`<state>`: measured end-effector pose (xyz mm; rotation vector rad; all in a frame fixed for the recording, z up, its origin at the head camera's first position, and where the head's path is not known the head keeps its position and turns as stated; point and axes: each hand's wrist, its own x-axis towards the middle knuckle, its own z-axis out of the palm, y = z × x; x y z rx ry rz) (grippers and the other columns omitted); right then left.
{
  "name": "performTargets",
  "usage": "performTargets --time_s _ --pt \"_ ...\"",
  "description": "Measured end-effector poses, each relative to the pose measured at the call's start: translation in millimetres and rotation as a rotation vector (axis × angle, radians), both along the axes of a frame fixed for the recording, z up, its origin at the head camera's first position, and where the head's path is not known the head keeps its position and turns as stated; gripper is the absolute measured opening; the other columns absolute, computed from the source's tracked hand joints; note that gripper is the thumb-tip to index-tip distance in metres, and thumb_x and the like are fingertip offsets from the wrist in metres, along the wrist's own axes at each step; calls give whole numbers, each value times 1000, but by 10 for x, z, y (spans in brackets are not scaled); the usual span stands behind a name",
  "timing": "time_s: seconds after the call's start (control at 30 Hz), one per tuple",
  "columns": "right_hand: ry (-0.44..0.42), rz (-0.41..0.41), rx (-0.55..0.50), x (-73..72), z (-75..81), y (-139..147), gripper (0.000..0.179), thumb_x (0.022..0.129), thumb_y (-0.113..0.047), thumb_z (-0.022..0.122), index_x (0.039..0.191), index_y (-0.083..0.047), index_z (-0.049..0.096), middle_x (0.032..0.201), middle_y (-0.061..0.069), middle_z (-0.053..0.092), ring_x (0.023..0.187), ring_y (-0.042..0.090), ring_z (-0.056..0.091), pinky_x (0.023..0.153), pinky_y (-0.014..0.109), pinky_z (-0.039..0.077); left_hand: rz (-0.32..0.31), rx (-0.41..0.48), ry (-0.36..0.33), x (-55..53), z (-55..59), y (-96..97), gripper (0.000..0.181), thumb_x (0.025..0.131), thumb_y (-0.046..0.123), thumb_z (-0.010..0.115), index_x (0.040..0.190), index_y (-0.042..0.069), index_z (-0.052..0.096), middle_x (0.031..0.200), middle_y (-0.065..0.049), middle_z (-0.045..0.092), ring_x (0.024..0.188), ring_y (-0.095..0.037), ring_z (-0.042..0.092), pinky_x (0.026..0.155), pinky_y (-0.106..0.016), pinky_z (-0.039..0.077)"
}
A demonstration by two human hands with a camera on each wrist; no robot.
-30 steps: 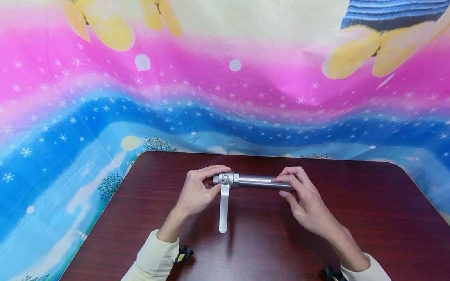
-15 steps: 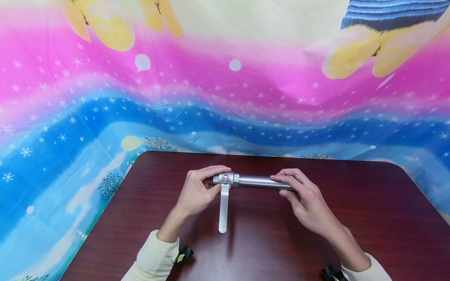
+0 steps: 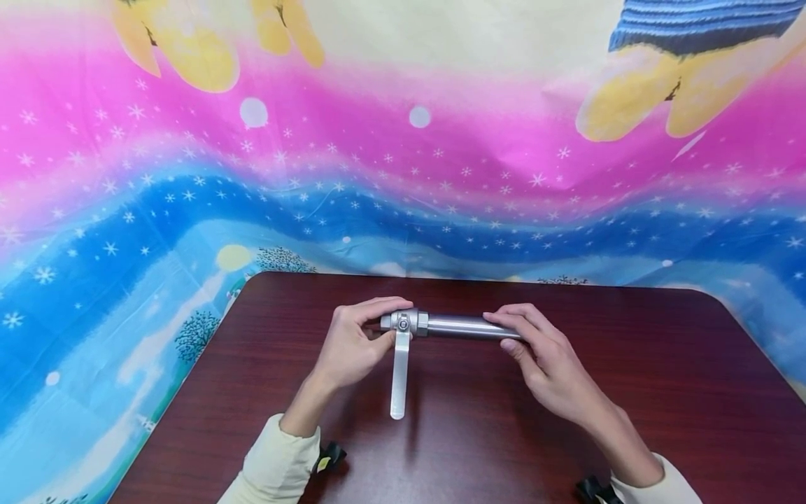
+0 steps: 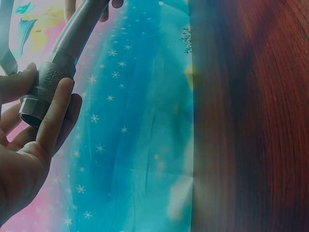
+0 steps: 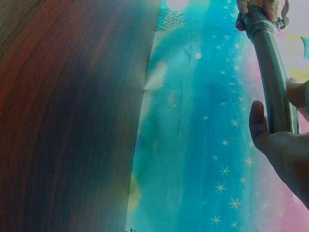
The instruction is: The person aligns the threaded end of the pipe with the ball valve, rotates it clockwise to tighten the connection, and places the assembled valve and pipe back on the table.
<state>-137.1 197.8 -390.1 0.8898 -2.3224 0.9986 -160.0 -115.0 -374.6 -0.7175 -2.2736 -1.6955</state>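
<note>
Head view: valve point(image 3: 409, 318) and pipe point(image 3: 462, 326) held in line, roughly level, above table point(image 3: 478, 441); valve pinched between thumb and fingers of left hand point(image 3: 352, 346), pipe's opposite end pinched by right hand point(image 3: 554, 367). Weight probably shared and alignment steadied this way. Handle point(image 3: 399, 378) turned to near side, presumably clear of pipe. Left wrist view: valve's open mouth point(image 4: 32, 117) uncovered; tightness of joint cannot be told

The pipe point(image 3: 456, 326) is smooth, shiny metal, the valve point(image 3: 412, 320) metal too (its lever point(image 3: 399, 378) looks more matt); the worktop point(image 3: 466, 434) glossy wood-grain, the backdrop point(image 3: 378, 175) creased cloth.
</note>
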Motion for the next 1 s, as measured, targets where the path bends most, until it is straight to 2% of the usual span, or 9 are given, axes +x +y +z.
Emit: performTargets --time_s 0.1,0.17,0.4,0.73,1.0 --pt "-2 -5 13 14 -12 -11 58 87 17 74 137 -13 68 141 11 55 127 13 51 89 16 42 -2 0 -4 5 -1 1 51 81 -18 69 124 6 80 128 -14 78 99 -15 71 76 -25 64" --pt "9 -5 12 21 -16 -23 57 86 20 74 132 -13 69 141 13 52 127 15 49 86 16 42 -3 2 -5 6 -3 1 51 81 -19 68 124 6 80 128 -14 78 99 -15 71 76 -25 64" --pt "42 13 -31 6 -10 -31 59 82 24 74 127 -14 72 126 4 60 110 8 55 85 11 45 -5 8 -3 9 -9 -2 50 82 -18 68 123 6 80 127 -14 78 97 -15 71 76 -23 63" --pt "19 -3 -12 2 0 -3 55 88 16 74 134 -14 73 128 3 64 101 4 58 83 13 45 -2 10 5 6 -4 -8 49 82 -18 68 123 5 80 127 -14 78 99 -16 72 77 -26 65" --pt "35 22 -6 -23 -7 6 60 88 19 71 140 -11 70 128 3 65 90 4 60 79 14 47 -3 10 9 -2 2 -4 49 82 -19 68 123 4 80 127 -14 78 100 -15 72 78 -30 66"
